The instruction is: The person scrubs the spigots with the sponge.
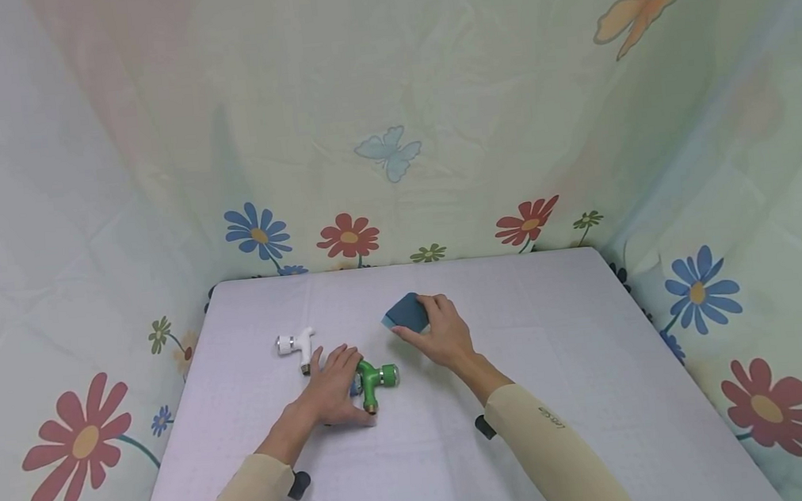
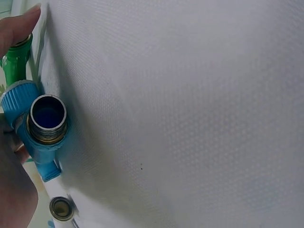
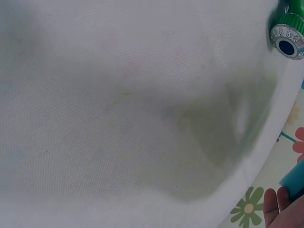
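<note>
A pale curtain point(image 1: 486, 76) printed with flowers and butterflies closes in the space around me. In front of it the white-covered tabletop point(image 1: 537, 334) spreads out, with my two beige sleeves point(image 1: 554, 448) reaching in from the near edge.

My left hand point(image 1: 326, 391) is down left of the middle, fingers bent and thumb set apart, and I take it to be holding the green tap point(image 1: 369, 376) between them, the thumb at its brass mouth. How firm that hold is, I cannot tell. My right hand point(image 1: 447, 335) pinches a dark blue, four-cornered piece point(image 1: 406, 314) between thumb and fingers, farther back and to the right of the green tap, well apart from it. It looks lifted off the cloth; whether it is a sponge, a block or a folded cloth I cannot make out.

The white tap point(image 1: 300, 345) lies beyond my left hand, untouched by my right. Smallest to the eye from above, because my hand covers most of it, is the blue tap point(image 2: 45, 149), just beside the green one, its threaded metal mouth facing my wrist.

I judge the step in hand to be keeping the taps steady on one side while handling the blue piece on the other. The next move would call for a settled left hold and a light right pinch, with the piece kept clear of the green tap's round knob point(image 1: 389, 376).
</note>
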{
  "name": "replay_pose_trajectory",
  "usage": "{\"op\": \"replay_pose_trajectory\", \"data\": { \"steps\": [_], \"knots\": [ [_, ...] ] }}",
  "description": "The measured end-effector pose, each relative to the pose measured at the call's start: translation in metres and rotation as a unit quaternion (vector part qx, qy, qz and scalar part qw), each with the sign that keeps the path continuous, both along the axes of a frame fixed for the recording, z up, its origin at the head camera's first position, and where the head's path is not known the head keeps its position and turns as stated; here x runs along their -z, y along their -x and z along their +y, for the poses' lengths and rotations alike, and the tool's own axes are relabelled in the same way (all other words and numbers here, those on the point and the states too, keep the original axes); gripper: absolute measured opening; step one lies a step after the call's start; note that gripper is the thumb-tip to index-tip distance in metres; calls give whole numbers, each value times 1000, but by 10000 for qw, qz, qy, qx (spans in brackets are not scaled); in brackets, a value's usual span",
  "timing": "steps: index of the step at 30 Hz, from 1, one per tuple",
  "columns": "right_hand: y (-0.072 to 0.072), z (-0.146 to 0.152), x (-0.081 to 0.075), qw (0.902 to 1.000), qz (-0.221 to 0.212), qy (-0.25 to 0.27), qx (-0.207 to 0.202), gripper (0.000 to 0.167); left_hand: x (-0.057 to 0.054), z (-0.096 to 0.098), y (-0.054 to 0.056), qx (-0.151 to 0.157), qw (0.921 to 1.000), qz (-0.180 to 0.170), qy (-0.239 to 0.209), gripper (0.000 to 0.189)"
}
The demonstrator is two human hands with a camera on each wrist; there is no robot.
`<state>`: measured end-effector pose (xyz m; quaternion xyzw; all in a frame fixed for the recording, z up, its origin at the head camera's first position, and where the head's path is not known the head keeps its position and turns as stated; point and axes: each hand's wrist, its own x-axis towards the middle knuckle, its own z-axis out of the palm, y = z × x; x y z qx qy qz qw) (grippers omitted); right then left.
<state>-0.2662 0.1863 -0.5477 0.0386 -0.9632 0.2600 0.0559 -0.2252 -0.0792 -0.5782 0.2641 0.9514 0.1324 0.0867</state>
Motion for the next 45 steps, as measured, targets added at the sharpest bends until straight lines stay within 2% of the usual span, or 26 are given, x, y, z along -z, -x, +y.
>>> {"op": "replay_pose_trajectory", "data": {
  "steps": [7, 18, 28, 31, 45],
  "knots": [
    [-1, 0, 0, 10000, -35, -13, 11, 97, 4, -2, 0, -28, 9999, -29, 125, 128],
    [-1, 0, -1, 9999, -81, -54, 51, 99, 9, -6, -5, -44, 9994, -170, -292, 126],
    [-1, 1, 0, 9999, -67, -89, 67, 97, 14, -11, -3, -3, 9989, -164, -443, 120],
    [-1, 1, 0, 9999, -41, -89, 60, 97, 15, -12, -3, -27, 9988, -223, -438, 119],
    [-1, 2, -1, 9999, -57, -100, 48, 97, 16, -14, -3, 6, 9993, -94, -367, 118]
  ]
}}
